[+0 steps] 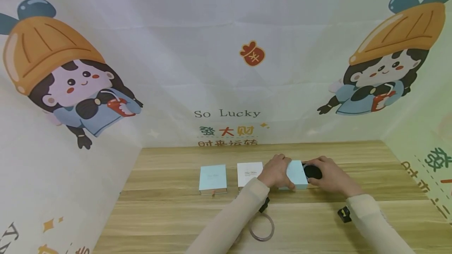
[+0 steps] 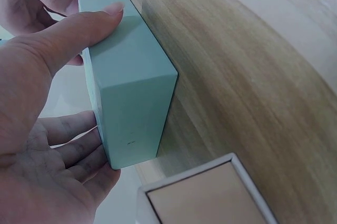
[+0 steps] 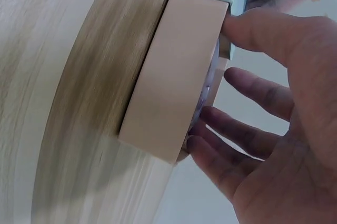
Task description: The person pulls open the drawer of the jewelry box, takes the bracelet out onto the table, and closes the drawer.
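My left hand (image 1: 277, 171) grips a light blue drawer box (image 1: 297, 173), its thumb on the front side (image 2: 134, 50) and its fingers over the top. From the box's right end a beige inner tray (image 3: 171, 77) sticks out. A bangle with a pale, glassy rim (image 3: 207, 84) shows just above the tray's edge, and inside it is a round black area (image 1: 313, 172). My right hand (image 1: 330, 173) spans this bangle, thumb at the near side and fingertips at the far side. Its palm hides part of the tray in the head view.
Left of the hands stand a white box (image 1: 248, 171) and another light blue box (image 1: 213, 177) with a small pull tab. A loose bangle (image 1: 273, 227) lies on the wooden table (image 1: 159, 211) beside the left forearm. Printed cloth walls (image 1: 169, 69) surround the table's back and sides.
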The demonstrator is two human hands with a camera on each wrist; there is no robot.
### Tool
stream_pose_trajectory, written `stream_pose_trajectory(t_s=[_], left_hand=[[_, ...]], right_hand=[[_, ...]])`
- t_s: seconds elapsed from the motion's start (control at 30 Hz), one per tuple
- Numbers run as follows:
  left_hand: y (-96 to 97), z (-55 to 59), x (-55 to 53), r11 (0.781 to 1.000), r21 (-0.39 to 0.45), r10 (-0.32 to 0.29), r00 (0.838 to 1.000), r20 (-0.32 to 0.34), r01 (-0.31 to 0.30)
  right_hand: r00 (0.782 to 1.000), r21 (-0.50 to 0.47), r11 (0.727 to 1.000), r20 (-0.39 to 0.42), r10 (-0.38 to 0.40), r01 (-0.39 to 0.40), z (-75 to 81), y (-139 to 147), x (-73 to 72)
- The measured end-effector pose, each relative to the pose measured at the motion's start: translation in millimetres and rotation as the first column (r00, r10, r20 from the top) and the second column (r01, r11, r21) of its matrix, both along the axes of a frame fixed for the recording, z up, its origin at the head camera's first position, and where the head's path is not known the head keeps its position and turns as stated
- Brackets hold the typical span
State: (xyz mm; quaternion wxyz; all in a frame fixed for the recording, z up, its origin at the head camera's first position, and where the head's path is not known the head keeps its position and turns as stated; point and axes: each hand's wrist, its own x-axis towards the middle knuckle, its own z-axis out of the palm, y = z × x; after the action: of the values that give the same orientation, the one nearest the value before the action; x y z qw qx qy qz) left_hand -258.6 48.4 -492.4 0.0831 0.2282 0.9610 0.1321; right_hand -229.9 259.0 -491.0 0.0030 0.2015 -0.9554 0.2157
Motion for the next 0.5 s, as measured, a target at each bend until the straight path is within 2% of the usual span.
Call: stream_pose_trajectory(t_s=[0.33,0.5], left_hand=[[0.2,-1.0,-1.6,1.0,-0.004,-0.001,1.0,-0.008,0.001],[0.4,-1.8,-1.7,1.0,-0.004,-0.002,1.0,0.001,0.002]], right_hand=[[0.998,0.059,0.998,0.067,-0.017,0.014,5.9,-8.6,-6.9],[0.998,0.086,0.996,0.059,-0.015,0.01,5.9,-12.0,-7.8]])
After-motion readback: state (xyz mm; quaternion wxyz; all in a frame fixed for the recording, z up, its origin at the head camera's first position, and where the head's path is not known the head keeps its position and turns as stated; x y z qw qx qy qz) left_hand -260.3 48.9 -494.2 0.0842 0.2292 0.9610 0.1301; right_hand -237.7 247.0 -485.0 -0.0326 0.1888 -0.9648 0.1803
